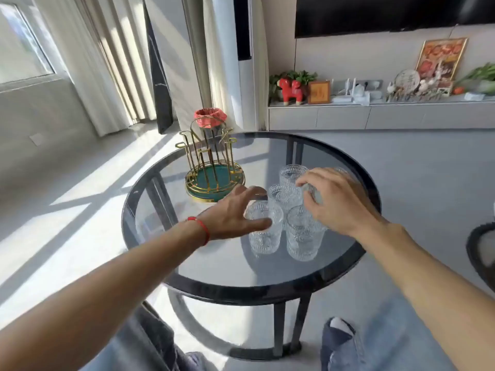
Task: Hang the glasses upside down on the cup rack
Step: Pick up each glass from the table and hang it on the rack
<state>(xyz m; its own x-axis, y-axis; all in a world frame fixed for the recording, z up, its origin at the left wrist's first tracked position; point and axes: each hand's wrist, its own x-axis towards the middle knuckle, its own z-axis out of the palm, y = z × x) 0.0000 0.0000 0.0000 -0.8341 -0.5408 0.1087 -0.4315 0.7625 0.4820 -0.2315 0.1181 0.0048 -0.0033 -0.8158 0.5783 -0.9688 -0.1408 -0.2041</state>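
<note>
Several clear textured glasses stand upright, close together, on the right half of a round dark glass table (241, 288). My left hand (230, 215) reaches round the near-left glass (265, 238), thumb at its front rim and fingers spread behind it. My right hand (340, 202) comes down over the right of the group, fingertips curled on a glass (312, 194) that it mostly hides. The near-right glass (302, 238) and a far glass (290, 174) stand free. The gold wire cup rack (214, 180) with a teal base stands at the table's back left, its pegs bare.
A bin with a red liner (210, 117) stands on the floor behind the rack. A low cabinet (375, 116) with ornaments runs along the far wall. A dark chair edge (479, 247) shows at the right. My knees are under the table's near edge.
</note>
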